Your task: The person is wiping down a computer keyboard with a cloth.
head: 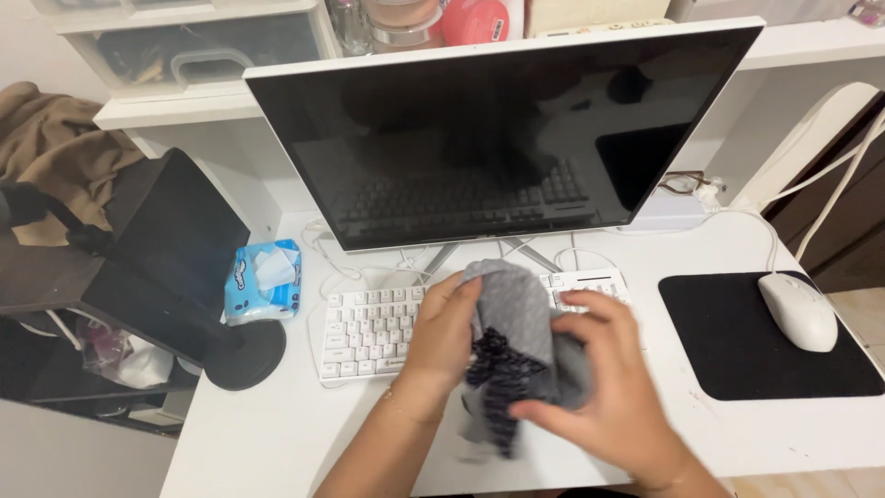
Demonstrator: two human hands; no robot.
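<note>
Now both hands bunching grey cloth (516, 318) over white keyboard (369, 327), near desk (277, 433) front edge: left hand (442, 337) clasps upper fold, right hand (604, 378) pinches lower. Next likely needs firm wad.

cloth (516, 318): grey, with a darker black-and-grey patterned patch, centre of the frame
keyboard (369, 327): white keys and white case, centre left
monitor (502, 129): black dark screen, thin white frame, upper centre
desk (267, 424): white, lower part of the frame
mouse (798, 311): white, right
mouse pad (737, 355): plain black, right
wipes pack (264, 279): blue with white, left of centre
lamp base (244, 354): black, lower left
fabric (51, 148): tan brown, upper left
cables (830, 198): white, upper right
jar (472, 20): red, top centre
shelf (811, 41): white, top right
</note>
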